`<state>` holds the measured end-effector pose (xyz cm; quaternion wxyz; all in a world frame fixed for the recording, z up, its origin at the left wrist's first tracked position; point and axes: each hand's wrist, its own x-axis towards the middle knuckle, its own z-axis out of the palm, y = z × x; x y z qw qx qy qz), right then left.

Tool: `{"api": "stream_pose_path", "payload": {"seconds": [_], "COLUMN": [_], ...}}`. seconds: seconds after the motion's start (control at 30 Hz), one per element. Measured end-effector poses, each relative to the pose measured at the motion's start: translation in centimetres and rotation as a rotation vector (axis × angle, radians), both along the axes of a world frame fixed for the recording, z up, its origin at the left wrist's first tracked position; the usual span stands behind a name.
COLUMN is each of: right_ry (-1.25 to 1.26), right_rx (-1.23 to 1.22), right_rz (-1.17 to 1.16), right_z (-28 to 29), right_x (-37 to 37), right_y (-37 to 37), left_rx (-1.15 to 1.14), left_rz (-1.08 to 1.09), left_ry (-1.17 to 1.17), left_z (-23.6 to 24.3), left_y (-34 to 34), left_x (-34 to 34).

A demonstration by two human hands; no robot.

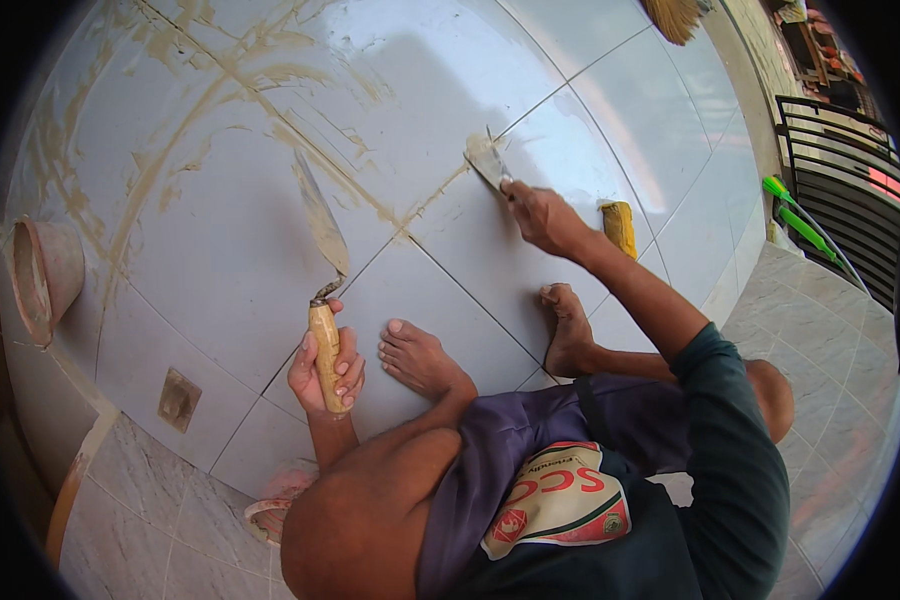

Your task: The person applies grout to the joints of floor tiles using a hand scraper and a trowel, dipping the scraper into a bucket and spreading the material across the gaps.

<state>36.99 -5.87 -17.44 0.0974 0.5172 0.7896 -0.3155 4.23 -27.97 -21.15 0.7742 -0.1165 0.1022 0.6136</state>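
Note:
My left hand [318, 372] is wrapped round the wooden handle of a pointing trowel [321, 222], whose long blade points away over the tiles. In my right hand [548, 220] is a putty knife [485, 162], its blade smeared with tan paste and low over a joint between the pale floor tiles [260, 250]. Whether the blade touches the tile I cannot tell. Tan grout [305, 150] fills several joints at the far left and is smeared over the tiles beside them. Nearer joints show as dark lines.
A yellow sponge-like block [618, 229] lies right of my right hand. At the left edge stands a stained bucket [50, 275]; another container [267, 518] sits by my left knee. A square floor drain [180, 400], a broom [673, 18] and a black metal gate [835, 180] surround the area.

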Motion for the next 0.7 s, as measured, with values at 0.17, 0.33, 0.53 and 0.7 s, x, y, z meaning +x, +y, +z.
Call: {"api": "stream_pose_path", "payload": {"seconds": [0.17,0.33,0.53,0.7], "right_ry": [0.071,0.161,-0.325,-0.432], "right_rx": [0.021,0.077,0.292,0.185], "right_rz": [0.010,0.017,0.168,0.161], "right_z": [2.6,1.7,1.8,2.3], "right_x": [-0.8,-3.6,0.6,6.9], "right_y": [0.0,1.2,3.9,9.5], "left_rx": [0.031,-0.068,-0.034,-0.029], "left_rz": [-0.014,-0.066,-0.058,-0.057], "left_ry": [0.055,0.113,0.192,0.225], "left_z": [0.4,0.3,1.0,1.1], "left_y": [0.7,1.7,0.9,0.8], "left_x": [0.0,0.4,-0.4,-0.6]}}
